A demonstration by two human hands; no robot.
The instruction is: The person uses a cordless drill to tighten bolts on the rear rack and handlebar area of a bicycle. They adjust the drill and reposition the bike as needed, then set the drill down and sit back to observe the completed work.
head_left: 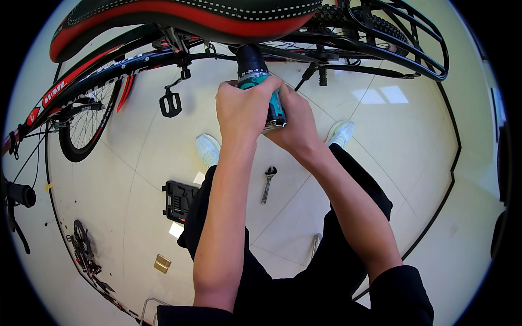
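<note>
Both hands grip a turquoise-and-black cylindrical tool, apparently a drill (276, 111), with its black nose against the bicycle frame beneath the black-and-red saddle (179, 13). My left hand (239, 106) is wrapped over the tool's left side, thumb across it. My right hand (293, 119) closes round its right side. The exact contact point at the nose is hidden by the saddle.
The bicycle spans the top, with front wheel (81, 146), pedal (170, 103) and black rear rack (437, 51). On the tiled floor lie an adjustable wrench (267, 182), a black tool case (179, 198) and a small gold-coloured object (162, 263). My feet are below.
</note>
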